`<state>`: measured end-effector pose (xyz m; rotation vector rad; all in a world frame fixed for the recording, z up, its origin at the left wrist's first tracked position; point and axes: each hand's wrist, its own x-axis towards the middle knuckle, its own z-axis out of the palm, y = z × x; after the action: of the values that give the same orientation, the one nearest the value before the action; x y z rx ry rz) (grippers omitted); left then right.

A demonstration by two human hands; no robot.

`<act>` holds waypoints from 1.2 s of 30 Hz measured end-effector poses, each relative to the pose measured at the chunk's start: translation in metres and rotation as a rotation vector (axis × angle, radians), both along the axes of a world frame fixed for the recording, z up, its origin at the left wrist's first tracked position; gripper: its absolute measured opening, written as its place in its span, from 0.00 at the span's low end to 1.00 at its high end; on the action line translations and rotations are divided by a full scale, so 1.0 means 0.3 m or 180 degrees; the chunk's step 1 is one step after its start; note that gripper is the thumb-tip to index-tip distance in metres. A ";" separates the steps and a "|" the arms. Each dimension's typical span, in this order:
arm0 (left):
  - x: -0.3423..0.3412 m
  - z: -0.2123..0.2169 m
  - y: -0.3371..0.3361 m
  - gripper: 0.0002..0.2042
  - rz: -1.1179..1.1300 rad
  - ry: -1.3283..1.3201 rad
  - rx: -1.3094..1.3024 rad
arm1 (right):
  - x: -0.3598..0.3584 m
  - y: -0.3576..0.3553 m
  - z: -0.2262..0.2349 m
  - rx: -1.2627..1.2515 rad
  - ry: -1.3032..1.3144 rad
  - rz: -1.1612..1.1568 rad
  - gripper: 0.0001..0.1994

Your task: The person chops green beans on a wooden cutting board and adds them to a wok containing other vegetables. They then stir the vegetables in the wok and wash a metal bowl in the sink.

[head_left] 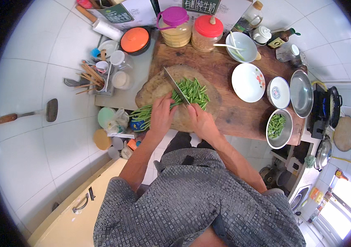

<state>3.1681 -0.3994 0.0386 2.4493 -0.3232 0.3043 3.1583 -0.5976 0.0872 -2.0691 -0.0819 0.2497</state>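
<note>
A round wooden chopping board [150,88] lies near the table's front edge. My left hand [162,114] is closed over a bunch of long green beans [141,115], whose uncut ends stick out leftward past the board. In my right hand [202,120] is the handle of a kitchen knife [176,86]. Its blade slants up and left, just beyond the left fingers, across the beans. Short cut bean pieces [195,91] are heaped to the right of the blade. More cut pieces fill the bottom of a steel bowl [283,142] at the table's right front corner.
Right of the board stand a white dish [247,82], a smaller bowl [278,92] and a steel basin [302,94]. Lidded jars [206,33], an orange-lidded pot [135,40] and a bowl with a spoon [241,47] line the back. A chopstick holder [101,84] is at left.
</note>
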 end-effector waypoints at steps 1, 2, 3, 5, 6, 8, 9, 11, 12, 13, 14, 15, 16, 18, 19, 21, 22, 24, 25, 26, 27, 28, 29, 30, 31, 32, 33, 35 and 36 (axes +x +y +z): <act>0.000 0.001 -0.002 0.17 0.0017 0.0004 -0.0021 | 0.007 0.019 -0.016 -0.0007 -0.0025 -0.0040 0.17; -0.002 0.002 -0.002 0.17 0.0016 0.0014 -0.0045 | 0.012 0.036 -0.028 -0.0015 -0.0051 -0.0080 0.17; -0.007 0.004 -0.002 0.16 0.0051 0.0007 -0.0031 | 0.016 0.051 -0.039 -0.0021 -0.0073 -0.0112 0.17; -0.014 0.008 -0.005 0.16 0.0066 0.0017 -0.0024 | 0.042 0.070 -0.054 -0.0061 0.0093 -0.0139 0.17; -0.014 0.008 -0.008 0.16 0.0122 -0.0002 -0.0023 | 0.055 0.075 -0.056 -0.0091 0.0172 -0.0193 0.18; -0.010 0.005 -0.014 0.16 0.0267 -0.0048 -0.0048 | 0.065 0.076 -0.043 0.0208 0.0140 -0.0340 0.18; 0.002 0.001 -0.016 0.16 0.0395 0.0035 -0.0034 | 0.069 0.078 -0.031 0.0318 0.0255 -0.0444 0.18; 0.026 -0.009 -0.024 0.16 0.0679 0.0243 -0.0014 | 0.043 0.044 0.013 0.0287 0.0379 -0.0474 0.19; 0.039 -0.012 -0.028 0.17 0.0650 0.0213 -0.0069 | 0.022 0.025 0.041 0.0250 0.0514 -0.0475 0.19; 0.054 -0.015 -0.033 0.18 0.0640 0.0231 -0.0122 | 0.005 0.010 0.068 0.0246 0.0535 -0.0436 0.19; 0.061 -0.014 -0.037 0.19 0.0639 0.0287 -0.0178 | -0.005 -0.005 0.096 0.0242 0.0539 -0.0402 0.19; 0.060 -0.009 -0.039 0.21 0.0554 0.0189 -0.0238 | -0.009 -0.020 0.119 0.0254 0.0545 -0.0379 0.19; 0.052 -0.002 -0.039 0.22 0.0471 0.0153 -0.0295 | -0.018 -0.036 0.140 0.0214 0.0636 -0.0292 0.19; 0.028 0.019 -0.029 0.25 0.0451 0.0044 -0.0243 | -0.035 -0.058 0.164 0.0224 0.0755 -0.0142 0.19; 0.012 0.032 -0.013 0.26 0.0519 -0.0018 -0.0138 | -0.040 -0.060 0.165 0.0202 0.0749 -0.0119 0.19; -0.006 0.049 0.013 0.27 0.0505 -0.0010 -0.0013 | -0.048 -0.060 0.151 0.0254 0.0617 -0.0049 0.19; -0.012 0.053 0.026 0.28 0.0436 0.0056 0.0010 | -0.050 -0.060 0.138 0.0237 0.0553 0.0014 0.19; -0.014 0.051 0.044 0.27 0.0333 0.0104 0.0093 | -0.042 -0.061 0.112 0.0152 0.0574 0.0124 0.19; -0.013 0.046 0.048 0.26 0.0288 0.0102 0.0151 | -0.039 -0.062 0.101 0.0137 0.0491 0.0162 0.19; -0.014 0.040 0.051 0.26 0.0263 0.0131 0.0202 | -0.037 -0.064 0.093 0.0097 0.0449 0.0162 0.19; -0.017 0.032 0.051 0.25 0.0282 0.0133 0.0174 | -0.034 -0.066 0.087 0.0020 0.0488 0.0164 0.19; -0.022 0.024 0.047 0.24 0.0317 0.0159 0.0143 | -0.032 -0.070 0.083 -0.0005 0.0478 0.0217 0.19; -0.024 0.016 0.045 0.23 0.0321 0.0167 0.0118 | -0.026 -0.073 0.078 -0.0067 0.0538 0.0256 0.18; -0.024 0.009 0.046 0.22 0.0348 0.0151 0.0098 | -0.019 -0.074 0.072 -0.0082 0.0515 0.0286 0.18; -0.025 0.003 0.046 0.22 0.0349 0.0121 0.0090 | -0.012 -0.065 0.062 -0.0122 0.0530 0.0287 0.18; -0.025 -0.001 0.047 0.21 0.0354 0.0087 0.0083 | -0.003 -0.045 0.047 -0.0114 0.0454 0.0286 0.18; -0.025 -0.005 0.046 0.21 0.0372 0.0105 0.0087 | 0.006 -0.025 0.030 -0.0071 0.0367 0.0278 0.18; -0.021 -0.008 0.047 0.21 0.0401 0.0120 0.0101 | 0.029 0.017 -0.005 -0.0050 0.0283 0.0239 0.17; -0.021 -0.008 0.046 0.21 0.0407 0.0120 0.0097 | 0.036 0.036 -0.019 -0.0031 0.0277 0.0207 0.17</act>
<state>3.1618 -0.3855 0.0362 2.5074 -0.1563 0.3093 3.1691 -0.5868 0.0815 -2.0645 -0.0951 0.3805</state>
